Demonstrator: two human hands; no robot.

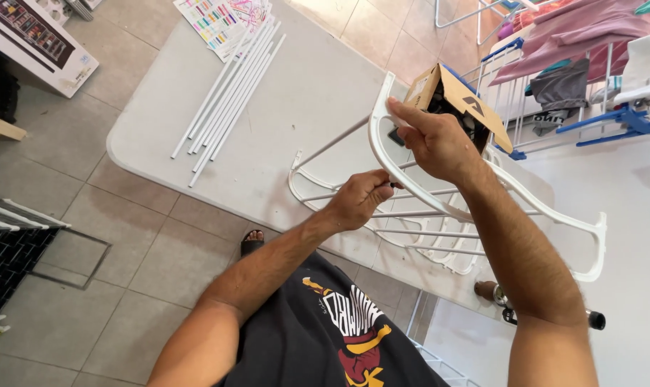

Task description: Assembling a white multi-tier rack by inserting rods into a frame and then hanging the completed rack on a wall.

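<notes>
- Dark T-shirt point(339, 337) with a red and yellow print, at the bottom edge, nearest the camera; a sandalled foot point(252, 242) shows on the tiled floor point(124, 244) beside it.
- Left hand point(358, 198): closed in a fist around a small dark tool point(395, 185), whose tip just shows past the thumb; it sits at the near edge of the bench point(296, 107), against the white rack frame point(439, 208).
- Right hand point(434, 140): fingers closed over the upper curved side rail of the rack frame, holding that rail raised above the bench.
- Rack frame: white plastic, two curved side rails joined by thin cross rods; it lies over the near right part of the bench, its far end reaching past the right forearm.
- Screwdriver point(540, 304): wooden handle and dark shaft, lying below the right forearm, near the rack frame's lower end.
- Cardboard box point(457, 97): open, tilted, just behind the right hand.
- White rods point(231, 93): a loose bundle lying diagonally on the bench, well apart from both hands.
- Printed sheets point(221, 21): coloured, at the far end of the rods.
- Clothes airer point(590, 79): hung with pink and grey laundry, upper right.
- Flat carton point(31, 39): on the floor, upper left.
</notes>
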